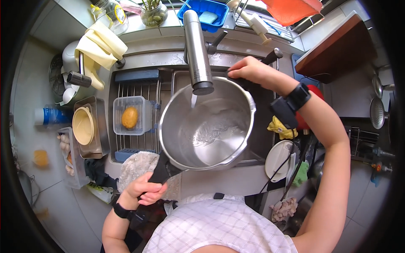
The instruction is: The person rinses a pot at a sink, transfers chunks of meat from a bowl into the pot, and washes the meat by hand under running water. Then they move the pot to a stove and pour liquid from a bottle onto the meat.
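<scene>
A stainless-steel pressure cooker pot [177, 126], lidless, is over the sink under the metal faucet [197, 50]. Water runs from the spout into the pot, and rippling water [212, 136] covers its bottom. My left hand [145, 189] is closed around the long black handle [163, 170] at the near left. At the far right rim, my right hand [250, 71] grips the short black side handle, which is mostly hidden by the fingers. Left of the pot, a clear plastic container [142, 126] holds one potato [129, 117].
The container stands on a metal sink rack [155, 139]. A metal tray [99, 139] with a yellow bowl [84, 126] lies further left. Right of the sink are a yellow cloth [281, 128] and a white lid [278, 161]. Behind the faucet stands a blue basket [221, 15].
</scene>
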The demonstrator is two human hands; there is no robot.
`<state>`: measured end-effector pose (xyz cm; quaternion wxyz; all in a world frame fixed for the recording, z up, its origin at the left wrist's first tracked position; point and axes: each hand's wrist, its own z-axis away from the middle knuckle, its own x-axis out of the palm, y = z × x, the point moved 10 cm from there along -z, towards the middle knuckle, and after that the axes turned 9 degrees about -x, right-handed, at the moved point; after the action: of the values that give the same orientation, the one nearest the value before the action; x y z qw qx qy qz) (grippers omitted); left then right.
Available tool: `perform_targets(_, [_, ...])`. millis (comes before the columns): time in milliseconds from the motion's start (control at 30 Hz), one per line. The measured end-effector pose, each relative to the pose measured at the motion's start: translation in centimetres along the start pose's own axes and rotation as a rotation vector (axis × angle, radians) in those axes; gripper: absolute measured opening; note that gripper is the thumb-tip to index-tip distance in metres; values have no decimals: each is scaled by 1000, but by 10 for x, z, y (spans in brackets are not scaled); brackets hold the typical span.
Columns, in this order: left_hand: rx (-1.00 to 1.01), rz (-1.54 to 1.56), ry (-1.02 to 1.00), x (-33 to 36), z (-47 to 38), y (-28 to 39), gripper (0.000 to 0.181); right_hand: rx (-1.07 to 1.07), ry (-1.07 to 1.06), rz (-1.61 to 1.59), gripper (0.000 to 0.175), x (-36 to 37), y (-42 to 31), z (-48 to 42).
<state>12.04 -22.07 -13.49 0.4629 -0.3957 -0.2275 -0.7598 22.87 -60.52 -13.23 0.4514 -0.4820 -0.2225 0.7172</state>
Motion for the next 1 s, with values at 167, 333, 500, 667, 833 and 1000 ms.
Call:
perform_targets(167, [93, -168, 239, 3, 4, 24, 19, -149, 42, -112, 36, 9, -9, -36])
perform_targets(333, [56, -229, 237, 17, -5, 11, 24, -8, 16, -109, 34, 2, -19, -3])
perform_targets(500, [97, -201, 307, 2, 27, -3, 21, -146, -81, -222, 34, 41, -24, -18])
perform_targets(667, [156, -234, 331, 11, 10, 8, 16, -192, -12, -293, 41, 25, -19, -39])
perform_targets(833, [220, -294, 336, 17, -12, 1, 10, -146, -2, -171, 42, 20, -14, -43])
perform_targets(1000, [281, -295, 366, 11, -16, 2, 9, -50, 203, -117, 50, -2, 7, -55])
